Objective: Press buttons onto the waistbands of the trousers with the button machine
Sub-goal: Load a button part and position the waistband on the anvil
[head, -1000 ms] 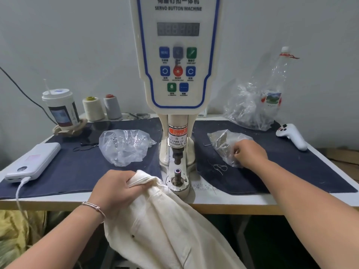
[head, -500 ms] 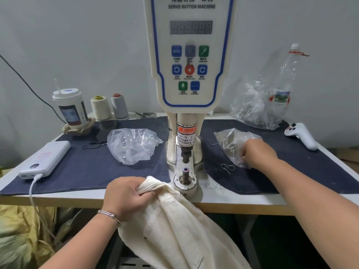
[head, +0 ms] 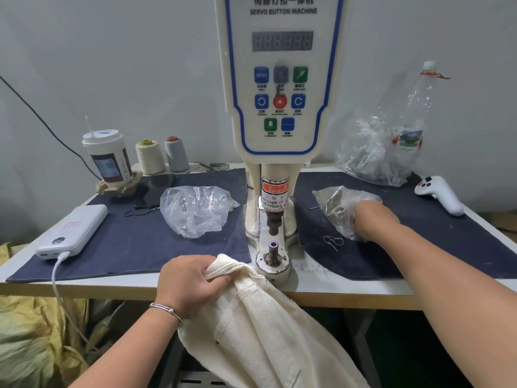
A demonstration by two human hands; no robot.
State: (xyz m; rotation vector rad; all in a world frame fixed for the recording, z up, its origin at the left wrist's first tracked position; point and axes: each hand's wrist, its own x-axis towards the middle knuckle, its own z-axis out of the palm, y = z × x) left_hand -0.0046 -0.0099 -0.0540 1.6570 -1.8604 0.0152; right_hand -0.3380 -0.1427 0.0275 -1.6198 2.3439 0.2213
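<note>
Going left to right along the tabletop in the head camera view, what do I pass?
power bank → lidded cup → cream thread cone → grey thread cone → left plastic bag → button machine → right hand in a bag → white controller

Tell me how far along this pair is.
Nothing looks pressed yet. The left hand grips the cream trousers beside the machine's lower die, which is bare. The right hand reaches into the small bag. Loading, positioning and pressing remain.
</note>
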